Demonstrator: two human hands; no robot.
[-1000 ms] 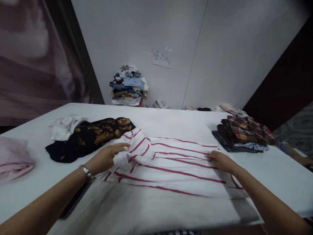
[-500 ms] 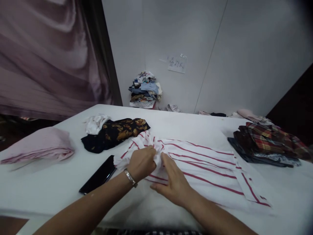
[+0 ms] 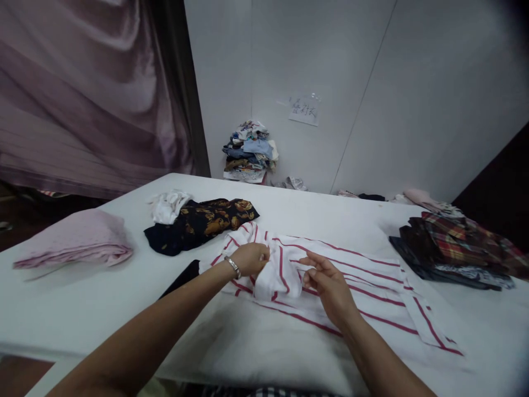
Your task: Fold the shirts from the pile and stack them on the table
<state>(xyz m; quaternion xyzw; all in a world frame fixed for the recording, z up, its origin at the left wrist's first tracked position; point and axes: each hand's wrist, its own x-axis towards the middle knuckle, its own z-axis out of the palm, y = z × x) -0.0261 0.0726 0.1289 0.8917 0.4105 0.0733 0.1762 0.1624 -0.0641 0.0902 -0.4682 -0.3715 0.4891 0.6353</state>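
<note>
A white garment with red stripes (image 3: 372,281) lies on the white table (image 3: 103,309), flat on the right and bunched at its left end. My left hand (image 3: 251,259), with a bracelet at the wrist, is closed on the bunched part. Just right of the fold, my right hand (image 3: 326,278) hovers over the stripes, fingers apart and somewhat curled. Between the hands a loose flap of the striped cloth stands up. Under my left forearm a black phone (image 3: 182,278) is partly hidden.
A folded pink cloth (image 3: 78,240) lies at the left. Behind the striped garment are a black floral garment (image 3: 206,220) and a crumpled white cloth (image 3: 167,207). Folded plaid and dark clothes (image 3: 450,242) are at the right. A clothes pile (image 3: 250,151) stands by the wall.
My right hand has moved right and up, off the bunched cloth. My left hand has shifted slightly, and a striped flap now shows between the hands. My left forearm covers more of the phone.
</note>
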